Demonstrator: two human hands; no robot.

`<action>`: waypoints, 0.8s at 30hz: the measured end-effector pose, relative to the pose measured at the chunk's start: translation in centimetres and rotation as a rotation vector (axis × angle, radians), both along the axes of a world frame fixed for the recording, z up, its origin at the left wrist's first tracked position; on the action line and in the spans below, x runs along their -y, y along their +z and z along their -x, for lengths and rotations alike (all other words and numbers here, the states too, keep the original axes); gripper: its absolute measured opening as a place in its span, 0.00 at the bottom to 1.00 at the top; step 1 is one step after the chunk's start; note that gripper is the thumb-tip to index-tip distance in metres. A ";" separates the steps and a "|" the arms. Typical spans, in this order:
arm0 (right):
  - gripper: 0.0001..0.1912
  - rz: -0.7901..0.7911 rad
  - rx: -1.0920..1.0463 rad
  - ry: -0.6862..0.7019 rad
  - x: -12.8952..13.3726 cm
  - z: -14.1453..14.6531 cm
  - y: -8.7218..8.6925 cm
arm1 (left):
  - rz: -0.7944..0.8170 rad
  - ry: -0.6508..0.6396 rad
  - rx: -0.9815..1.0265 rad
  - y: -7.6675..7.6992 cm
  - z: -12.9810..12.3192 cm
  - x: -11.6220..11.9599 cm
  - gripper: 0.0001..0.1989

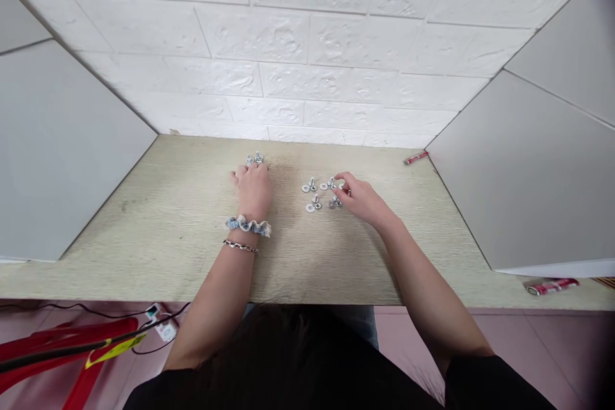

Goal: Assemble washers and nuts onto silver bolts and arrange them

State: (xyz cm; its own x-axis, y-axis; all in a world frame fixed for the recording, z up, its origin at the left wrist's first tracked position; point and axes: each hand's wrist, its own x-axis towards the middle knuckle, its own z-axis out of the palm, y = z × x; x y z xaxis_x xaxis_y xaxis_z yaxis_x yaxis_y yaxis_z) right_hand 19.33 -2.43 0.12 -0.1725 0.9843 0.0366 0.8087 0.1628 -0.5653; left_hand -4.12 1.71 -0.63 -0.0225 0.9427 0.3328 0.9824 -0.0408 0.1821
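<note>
My left hand (pixel 253 188) rests on the wooden surface at the near side of a small cluster of metal bolts (pixel 258 157); its fingers are bent and their tips are partly hidden. Right of it lie several small sets of hardware, each with a bolt (pixel 312 182), a washer (pixel 305 188) and a nut (pixel 318 205). My right hand (pixel 359 197) is over the right-hand sets, thumb and index finger apart beside an upright bolt (pixel 331 182). That hand partly covers another washer and bolt.
The wooden tabletop (pixel 192 205) meets a white brick-patterned wall (pixel 283 32). Grey panels stand left (pixel 67 141) and right (pixel 538 173). Red tubes lie at the back right (pixel 416 157) and front right (pixel 552 287). A red frame (pixel 86 371) and cables are below left.
</note>
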 end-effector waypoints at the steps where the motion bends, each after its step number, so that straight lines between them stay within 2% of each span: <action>1: 0.17 0.000 0.002 -0.001 0.0 0.0 0.1 | 0.000 0.001 0.002 -0.1 0.0 0.0 0.15; 6: 0.17 0.007 -0.013 0.002 0.2 0.2 0.4 | 0.005 0.018 0.023 0.0 0.0 -0.1 0.13; 8: 0.17 -0.007 -0.029 -0.011 0.2 0.2 0.5 | -0.021 -0.017 0.070 0.3 -0.2 -0.2 0.13; 10: 0.16 -0.038 -0.059 -0.062 0.2 0.2 0.6 | -0.045 -0.117 0.194 0.8 -0.6 -0.1 0.12; 13: 0.13 -0.114 -0.130 -0.194 0.0 0.0 0.8 | -0.050 -0.305 0.493 1.7 -1.8 0.4 0.10; 16: 0.17 -0.133 -0.277 -0.251 -0.2 -0.1 0.7 | -0.013 -0.420 0.745 2.1 -3.2 1.4 0.10; 18: 0.21 -0.041 -0.455 -0.204 -0.2 0.2 0.5 | 0.031 -0.488 0.869 2.1 -4.0 2.0 0.11; 21: 0.23 0.188 -0.708 -0.074 0.1 1.2 0.2 | 0.107 -0.572 0.997 1.7 -4.7 2.7 0.11; 24: 0.24 0.318 -0.824 -0.008 0.6 2.3 0.1 | 0.168 -0.641 1.036 1.4 -5.1 2.9 0.10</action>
